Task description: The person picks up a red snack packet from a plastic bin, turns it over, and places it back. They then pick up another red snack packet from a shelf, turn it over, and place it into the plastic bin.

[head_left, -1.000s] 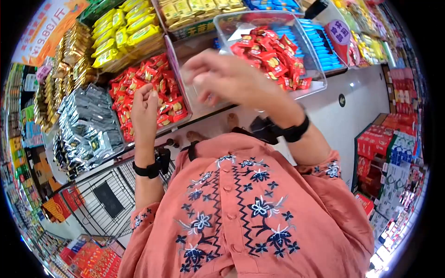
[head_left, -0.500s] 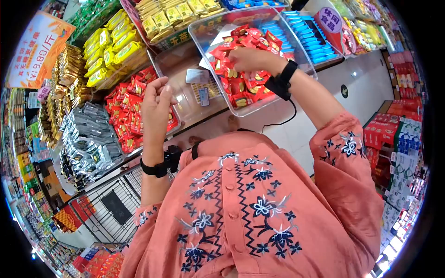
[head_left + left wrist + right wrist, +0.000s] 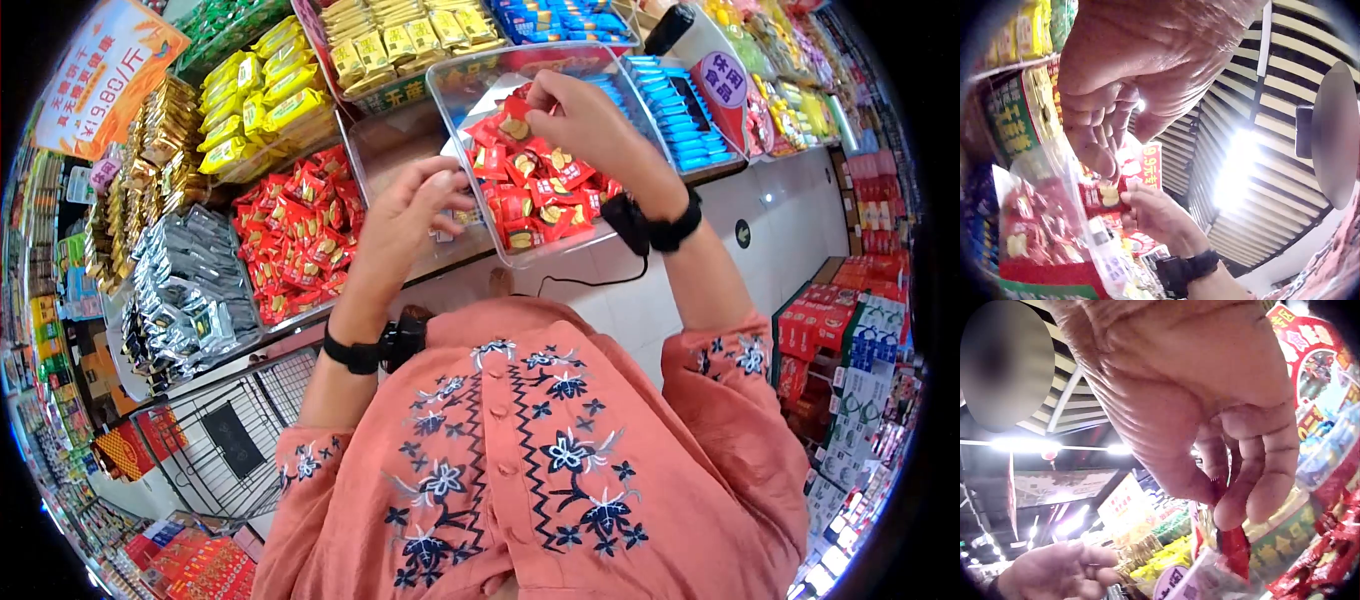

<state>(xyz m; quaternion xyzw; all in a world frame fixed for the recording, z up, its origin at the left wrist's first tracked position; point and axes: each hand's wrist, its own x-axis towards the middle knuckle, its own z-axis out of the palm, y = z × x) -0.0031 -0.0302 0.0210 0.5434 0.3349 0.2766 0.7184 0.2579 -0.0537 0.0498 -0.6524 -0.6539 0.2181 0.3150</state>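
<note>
One red packet (image 3: 515, 120) is above the clear box (image 3: 575, 245), over the heap of similar packets (image 3: 540, 190), and the right hand (image 3: 585, 115) pinches it. For doing this well, I think the pinch should be light and close to the wrapper's edge, because the contents may break. The left hand (image 3: 408, 215) is just left of the clear box, loosely spread, and seems to hold nothing.

The clear box has raised sides, so the hands should better pass above them. Also, a thin cable (image 3: 592, 284) hangs at the near side of the clear box and could catch there. To the left of the clear box are red snacks (image 3: 300, 235), with yellow packs (image 3: 265, 95) behind them; to its right, blue packs (image 3: 690, 115).
</note>
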